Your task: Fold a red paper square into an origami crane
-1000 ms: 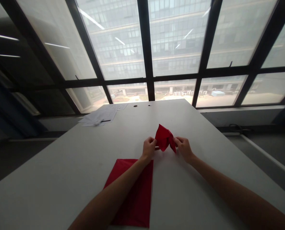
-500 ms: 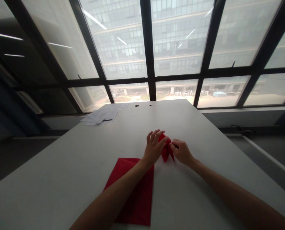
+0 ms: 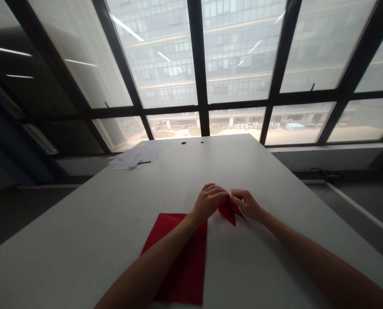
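Small red folded piece with pointed tails, thin cloth or paper (too blurred to tell) (image 3: 229, 213), right of lower centre. Left hand (image 3: 210, 201) curls over its top; right hand (image 3: 247, 204) pinches its right side. Probably light, soft; best gripped at gathered middle.
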{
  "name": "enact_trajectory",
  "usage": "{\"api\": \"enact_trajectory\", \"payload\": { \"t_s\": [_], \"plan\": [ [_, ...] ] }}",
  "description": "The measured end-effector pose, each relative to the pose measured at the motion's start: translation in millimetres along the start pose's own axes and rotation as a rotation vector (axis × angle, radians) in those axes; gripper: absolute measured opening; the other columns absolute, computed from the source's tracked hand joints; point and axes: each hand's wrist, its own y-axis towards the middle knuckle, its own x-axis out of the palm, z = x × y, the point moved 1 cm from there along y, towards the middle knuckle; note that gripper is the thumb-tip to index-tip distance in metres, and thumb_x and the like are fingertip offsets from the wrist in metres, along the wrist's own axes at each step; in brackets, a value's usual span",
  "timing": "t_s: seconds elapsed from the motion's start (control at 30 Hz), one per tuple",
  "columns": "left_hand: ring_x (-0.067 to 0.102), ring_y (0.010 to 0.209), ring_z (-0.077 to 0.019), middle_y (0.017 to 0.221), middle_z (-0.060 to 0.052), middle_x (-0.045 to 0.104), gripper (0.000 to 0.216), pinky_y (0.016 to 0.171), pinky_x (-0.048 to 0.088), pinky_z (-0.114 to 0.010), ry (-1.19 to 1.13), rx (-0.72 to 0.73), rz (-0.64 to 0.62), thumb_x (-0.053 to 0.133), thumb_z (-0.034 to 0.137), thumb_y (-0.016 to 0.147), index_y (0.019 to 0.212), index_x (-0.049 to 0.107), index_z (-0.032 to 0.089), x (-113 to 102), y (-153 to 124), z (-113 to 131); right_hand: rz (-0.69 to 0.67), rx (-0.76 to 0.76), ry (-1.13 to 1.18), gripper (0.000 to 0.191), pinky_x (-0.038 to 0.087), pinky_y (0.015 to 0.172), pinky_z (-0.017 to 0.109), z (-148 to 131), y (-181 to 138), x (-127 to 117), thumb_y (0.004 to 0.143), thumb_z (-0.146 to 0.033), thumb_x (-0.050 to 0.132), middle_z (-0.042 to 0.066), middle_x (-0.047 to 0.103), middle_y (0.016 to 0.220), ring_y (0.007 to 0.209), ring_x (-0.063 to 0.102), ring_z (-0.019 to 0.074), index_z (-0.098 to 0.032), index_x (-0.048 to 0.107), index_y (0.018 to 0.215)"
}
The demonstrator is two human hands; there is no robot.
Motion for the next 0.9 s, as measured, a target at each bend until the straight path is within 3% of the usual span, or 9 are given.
{"api": "enact_trajectory", "payload": {
  "t_s": [0.17,0.3,0.4,0.57,0.77,0.9],
  "plan": [
    [0.065,0.084,-0.0171,0.086,-0.004,0.072,0.02,0.096,0.044,-0.037,0.039,-0.053,-0.014,0.053,0.032,0.097,0.107,0.07,0.026,1.8,-1.4,-4.6,0.01,0.091,0.11,0.037,0.031,0.056,0.025,2.5,3.0,-2.7,0.085,-0.037,0.055,-0.004,0.041,0.057,0.058,0.037,0.012,-0.02,0.043,0.055],
    [0.063,0.087,-0.0178,0.085,-0.005,0.07,0.021,0.092,0.045,-0.035,0.039,-0.047,-0.003,0.05,0.028,0.099,0.104,0.071,0.024,1.4,-2.3,-5.2,0.06,0.164,0.171,0.039,0.026,0.049,0.025,9.8,6.8,-6.5,0.081,-0.04,0.057,-0.006,0.036,0.05,0.051,0.033,0.0107,-0.02,0.043,0.051],
    [0.063,0.086,-0.0176,0.088,-0.005,0.07,0.022,0.089,0.046,-0.034,-0.041,-0.091,0.03,0.05,0.025,0.098,0.103,0.072,0.026,0.9,-3.9,-5.9,0.09,0.178,0.185,0.035,0.032,0.051,0.025,13.6,8.0,-10.0,0.084,-0.037,0.052,-0.004,0.043,0.051,0.052,0.039,0.0116,-0.018,0.053,0.054],
    [0.062,0.078,-0.0166,0.089,-0.006,0.067,0.026,0.072,0.051,-0.03,-0.273,-0.293,0.212,0.05,0.03,0.098,0.104,0.075,0.025,2.6,-3.6,-8.0,0.107,0.151,0.286,0.024,0.05,0.072,0.032,17.1,8.7,-12.4,0.078,-0.034,0.061,0.006,0.071,0.087,0.08,0.064,0.0208,-0.017,0.072,0.091],
    [0.061,0.081,-0.015,0.089,-0.004,0.063,0.027,0.075,0.052,-0.028,-0.34,-0.415,0.322,0.05,0.022,0.095,0.111,0.072,0.024,1.5,1.7,-8.1,0.121,-0.026,0.141,0.034,0.053,0.086,0.041,12.5,5.5,-1.3,0.083,-0.037,0.066,0.01,0.064,0.123,0.109,0.06,0.0254,-0.024,0.066,0.115],
    [0.06,0.08,-0.0145,0.09,-0.003,0.062,0.03,0.074,0.053,-0.027,-0.316,-0.423,0.343,0.053,0.014,0.091,0.113,0.071,0.025,1.9,1.2,-4.6,0.367,-0.161,-0.024,0.055,0.052,0.088,0.042,-2.1,0.1,8.5,0.079,-0.034,0.074,0.011,0.056,0.129,0.114,0.056,0.0255,-0.026,0.053,0.129]
  ]
}}
